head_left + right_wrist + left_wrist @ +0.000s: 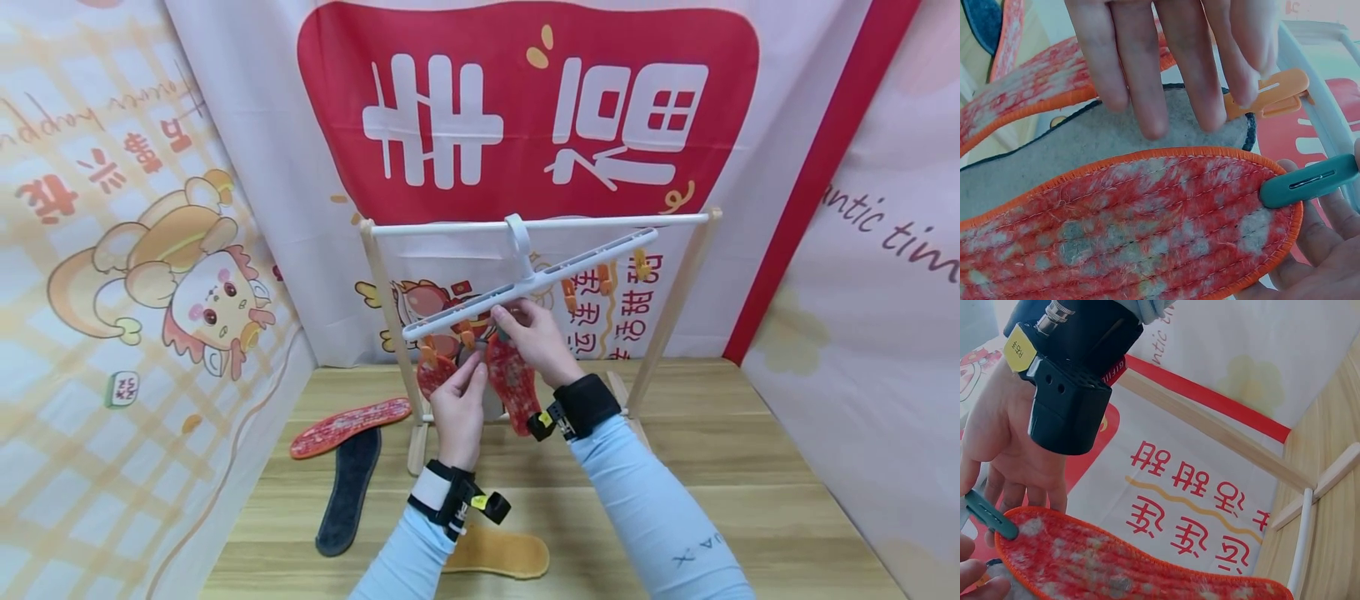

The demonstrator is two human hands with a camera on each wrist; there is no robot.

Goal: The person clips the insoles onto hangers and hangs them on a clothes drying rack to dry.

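Right hand [542, 343] pinches the teal clip [1304, 183], which grips 1 end of the mottled red insole [1116, 234] below the tilted white hanger [592, 260]. Left hand [459, 417]: fingers nearly straight across the grey insole [1029, 155]; contact unclear. Orange clip [1282, 90] holds that insole. On the surface [720, 492]: 3 loose insoles, namely 1 red-and-white insole [351, 426], 1 dark insole [348, 492], 1 tan insole [504, 554].

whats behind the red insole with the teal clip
Behind the red insole is a grey insole with a dark edge, held by an orange clip. The part the red one overlaps is hidden, and the left hand covers some too.
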